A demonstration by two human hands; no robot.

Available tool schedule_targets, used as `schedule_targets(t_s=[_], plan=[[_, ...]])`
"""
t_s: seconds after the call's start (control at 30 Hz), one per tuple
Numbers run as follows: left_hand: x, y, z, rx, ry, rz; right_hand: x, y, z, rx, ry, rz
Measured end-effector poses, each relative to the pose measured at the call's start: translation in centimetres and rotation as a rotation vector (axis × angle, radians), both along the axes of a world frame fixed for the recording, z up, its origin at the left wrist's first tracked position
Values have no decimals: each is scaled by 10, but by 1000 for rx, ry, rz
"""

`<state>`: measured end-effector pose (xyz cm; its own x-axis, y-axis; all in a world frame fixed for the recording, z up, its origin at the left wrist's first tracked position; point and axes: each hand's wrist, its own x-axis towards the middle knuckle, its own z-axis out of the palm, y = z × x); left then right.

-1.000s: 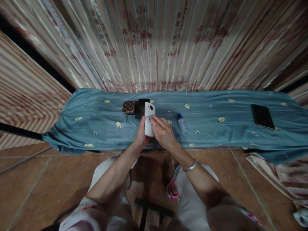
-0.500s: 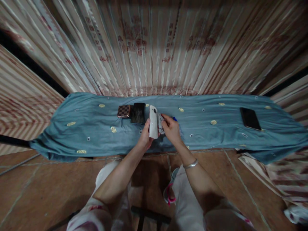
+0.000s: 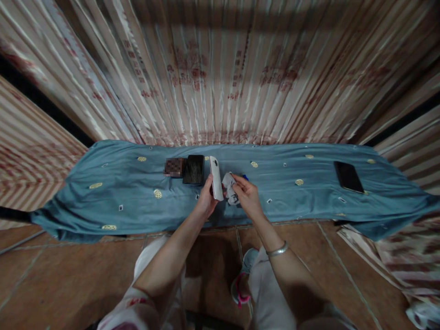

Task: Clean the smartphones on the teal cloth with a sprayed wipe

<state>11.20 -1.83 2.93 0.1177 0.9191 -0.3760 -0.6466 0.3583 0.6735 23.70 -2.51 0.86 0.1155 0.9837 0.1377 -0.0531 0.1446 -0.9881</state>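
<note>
My left hand [image 3: 207, 198] is closed around a white smartphone [image 3: 216, 178], held up on its edge with its back and camera turned to the right. In my right hand [image 3: 248, 196] a crumpled grey cloth [image 3: 230, 188] is pinched between thumb and fingers, just right of the phone and apart from its back. Left of the phone lies a dark-screened phone [image 3: 194, 169] on the blue cloth cover. Beside that one is a brown checkered item [image 3: 173, 167], blurred in this view. A small blue thing [image 3: 245, 177] shows partly behind my right fingers.
The teal cloth cover [image 3: 295, 201] with yellow prints drapes a long low surface. Far right on it rests another black phone [image 3: 348, 177]. A pleated patterned curtain [image 3: 213, 110] hangs right behind. Tiled floor [image 3: 89, 275] lies below, under my legs.
The grey cloth has come away from the phone's back, moving right and slightly down with my right hand. My left hand keeps its hold on the phone. The view has shifted slightly.
</note>
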Motion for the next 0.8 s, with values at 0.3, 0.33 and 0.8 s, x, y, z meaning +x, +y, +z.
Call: schedule_targets(t_s=[0.3,0.33,0.8], plan=[[5,1,-8,75,16,-27,-12,-19,8,405,-527,-33],[6,-1,-10,84,36,-35,-11,-18,9,415,-551,-45],[11,-27,-19,76,309,-134,15,-7,23,459,-705,-221]])
